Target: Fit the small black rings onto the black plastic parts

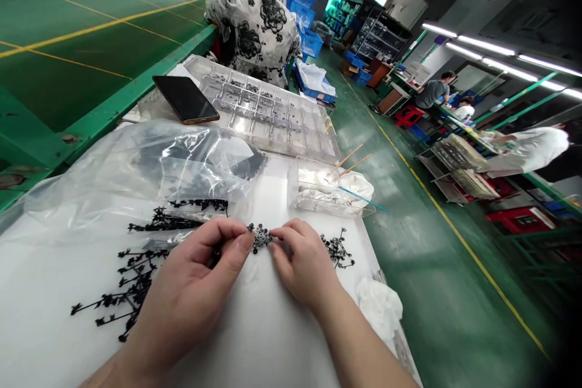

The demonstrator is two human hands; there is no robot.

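Observation:
Thumb and forefinger of my left hand [186,291] are pinched on a small black part, whose tip shows at the fingertips. Just under both hands' fingertips lies a little pile of small round black-and-grey pieces [260,237] on the white tabletop [259,327]. My right hand [304,257] reaches the pile's right edge with thumb and forefinger drawn close together; what sits between them is too small to name. Thin black stems with branched ends [131,285] are strewn left of my left hand. A smaller heap of black stems [337,250] lies beyond my right hand.
Clear plastic bags [182,157] cover the left back. Behind stand a compartment tray [268,112] of small parts, a phone [186,99], and a clear box [334,191] with white wadding and thin sticks. A crumpled white wad [379,303] rests at the right edge. A person [259,30] sits ahead.

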